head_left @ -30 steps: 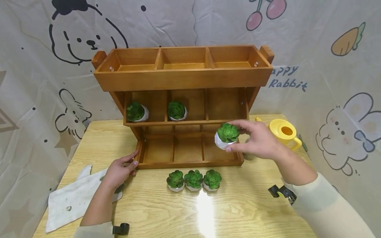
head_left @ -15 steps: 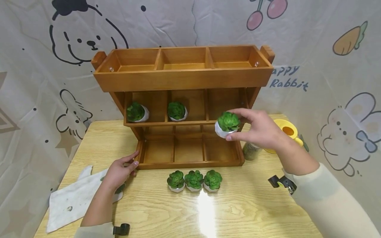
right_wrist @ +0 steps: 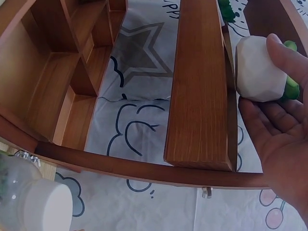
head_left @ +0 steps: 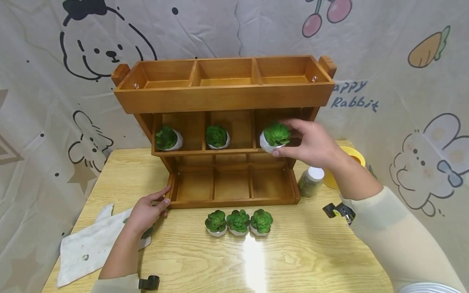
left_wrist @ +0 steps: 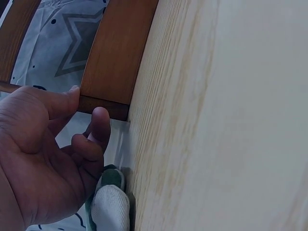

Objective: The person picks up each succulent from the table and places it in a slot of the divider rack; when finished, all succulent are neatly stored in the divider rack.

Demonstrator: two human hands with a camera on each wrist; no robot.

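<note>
In the head view a three-tier wooden shelf stands on the table, each tier split into compartments. My right hand grips a small potted succulent, green leaves in a white faceted pot, at the right compartment of the middle tier. In the right wrist view thumb and fingers hold its white pot close by the tier's front board. Potted succulents sit in that tier's left and middle compartments. At the bottom tier's left front corner, my left hand holds the wood between thumb and fingers.
Three more potted succulents stand in a row before the shelf. Right of it are a white-lidded jar and a yellow watering can, partly behind my right arm. White cloth gloves lie at the left, partly beneath my left forearm.
My right hand has lifted the potted succulent from before the bottom tier up to the middle tier's right compartment. The jar has come into view. My left hand has stayed put.
</note>
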